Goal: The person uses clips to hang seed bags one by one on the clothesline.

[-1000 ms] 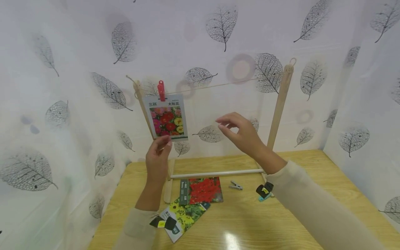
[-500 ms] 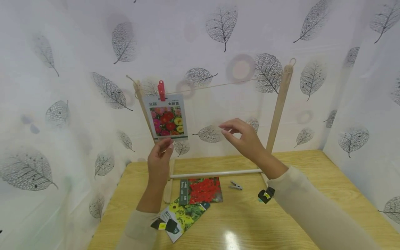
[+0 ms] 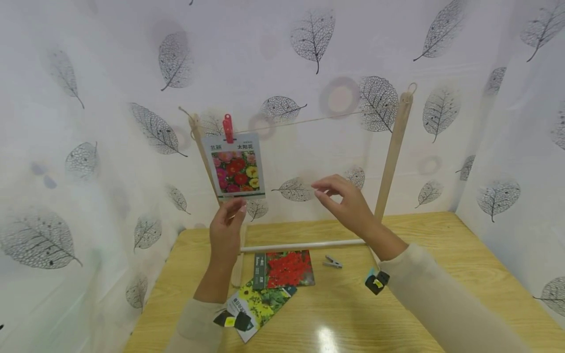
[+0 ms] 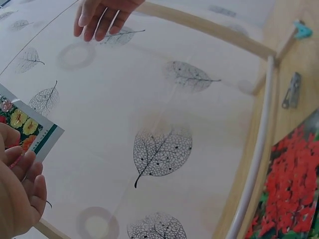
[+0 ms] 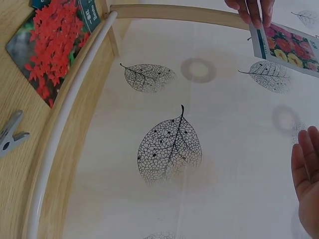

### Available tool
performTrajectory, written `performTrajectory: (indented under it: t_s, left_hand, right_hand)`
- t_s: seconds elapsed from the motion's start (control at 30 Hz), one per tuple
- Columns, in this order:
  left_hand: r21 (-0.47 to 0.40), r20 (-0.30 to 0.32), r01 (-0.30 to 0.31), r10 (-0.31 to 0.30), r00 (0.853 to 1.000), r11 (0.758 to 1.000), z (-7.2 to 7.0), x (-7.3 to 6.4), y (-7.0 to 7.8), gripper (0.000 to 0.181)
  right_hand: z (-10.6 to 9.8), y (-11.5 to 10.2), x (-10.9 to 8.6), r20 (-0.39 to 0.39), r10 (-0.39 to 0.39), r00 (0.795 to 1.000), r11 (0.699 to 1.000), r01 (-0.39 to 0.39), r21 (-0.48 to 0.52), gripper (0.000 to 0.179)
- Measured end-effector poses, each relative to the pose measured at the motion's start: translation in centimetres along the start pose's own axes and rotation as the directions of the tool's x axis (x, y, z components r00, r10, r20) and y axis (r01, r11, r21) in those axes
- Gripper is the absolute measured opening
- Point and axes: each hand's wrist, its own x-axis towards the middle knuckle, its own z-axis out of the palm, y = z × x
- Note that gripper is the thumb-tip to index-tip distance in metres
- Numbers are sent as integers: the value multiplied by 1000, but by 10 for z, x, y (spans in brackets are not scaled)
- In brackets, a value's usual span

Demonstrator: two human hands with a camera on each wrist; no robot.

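A seed packet [image 3: 236, 169] with red, pink and yellow flowers hangs from a string [image 3: 304, 121], held at its top edge by a red clip [image 3: 227, 128]. My left hand [image 3: 226, 233] is just below the packet's bottom edge, fingers loosely bent with nothing gripped; its fingertips overlap the packet in the left wrist view. To the right, my right hand [image 3: 346, 203] is raised in the air, thumb and fingers apart and holding nothing. On the table lie a red-flower packet [image 3: 289, 268], a yellow-flower packet [image 3: 265, 306] partly under it, and a grey clip [image 3: 332, 262].
Two wooden posts [image 3: 395, 152] carry the string, and a white rod [image 3: 304, 245] joins the stand low down. A turquoise clip [image 4: 302, 30] lies by the right foot of the stand. Behind is a curtain [image 3: 282, 54] printed with leaves.
My left hand has come down slightly from the hanging packet's lower edge. My right hand has dropped a little and shifted slightly right. The hanging packet stays in place.
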Motion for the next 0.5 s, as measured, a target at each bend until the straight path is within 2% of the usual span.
performTrajectory:
  t_s: [0.5]
  left_hand:
    - [18, 6, 5, -5, 1000, 1000, 1, -5, -8, 29]
  right_hand:
    - [1, 9, -17, 7, 66, 998, 997, -66, -30, 22]
